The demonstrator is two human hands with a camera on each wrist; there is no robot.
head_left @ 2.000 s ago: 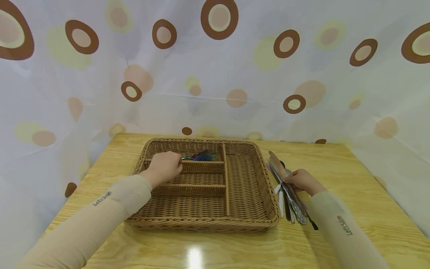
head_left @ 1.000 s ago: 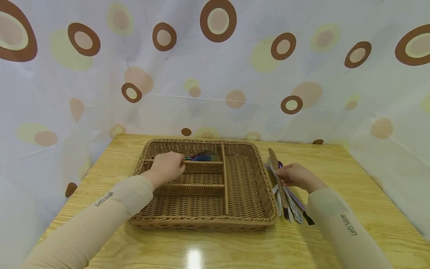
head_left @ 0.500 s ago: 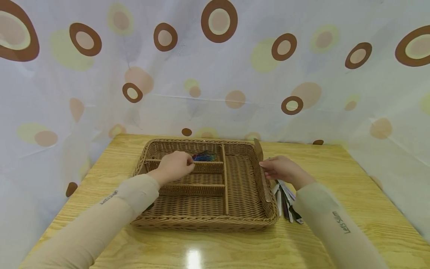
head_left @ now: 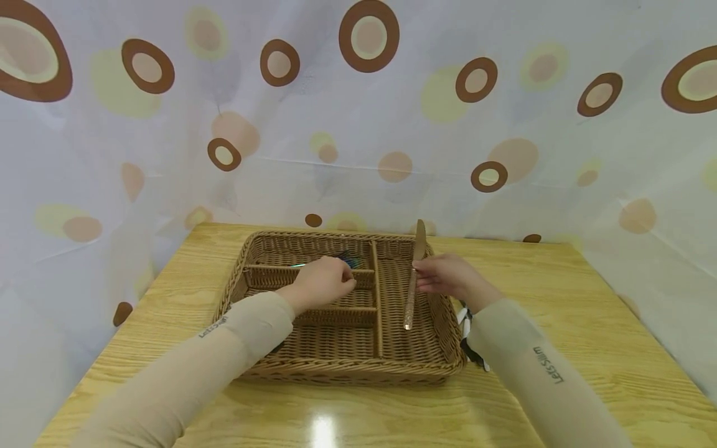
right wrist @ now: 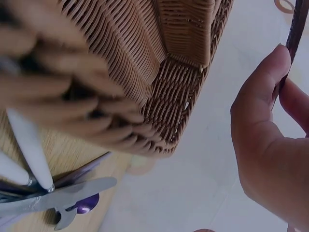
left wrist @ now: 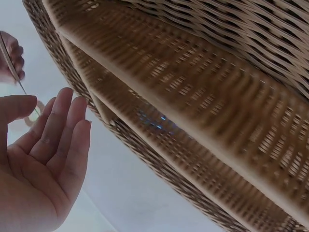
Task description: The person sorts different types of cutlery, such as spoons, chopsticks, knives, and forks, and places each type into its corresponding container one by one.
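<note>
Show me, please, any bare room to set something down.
Bare table lies between the sleeves before the basket, and outside the right sleeve. Crowded: outside the basket's right wall, with loose cutlery, and above its right compartment, with the right hand and knife.

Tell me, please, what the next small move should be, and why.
Probably the left hand should reach over and take the knife by its handle. That hand looks empty and open, while the right hand pinches the knife near its middle above the basket, leaving the handle's lower end free.
</note>
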